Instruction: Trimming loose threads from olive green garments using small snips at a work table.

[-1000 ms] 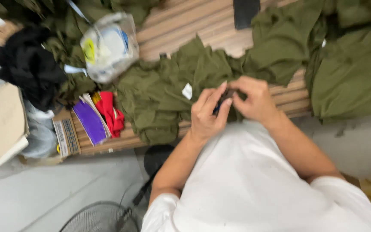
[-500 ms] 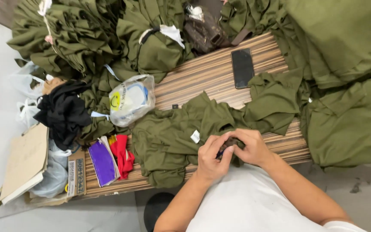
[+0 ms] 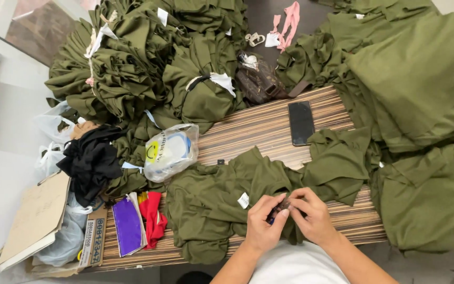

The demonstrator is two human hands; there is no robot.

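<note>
An olive green garment lies spread on the striped wooden table, a small white tag showing on it. My left hand and my right hand meet at the garment's near edge, fingers pinched together on a fold of its fabric. A small dark object with a hint of blue sits between the fingertips; I cannot tell what it is. Both forearms reach in from the bottom over my white shirt.
Piles of olive garments fill the back left, and stacks the right. A black phone, a brown bag, a clear plastic bag, black cloth, red and purple items and cardboard lie around.
The camera has tilted up, so more of the far table and piles shows. My hands stay together on the garment's near edge, still pinching the fabric.
</note>
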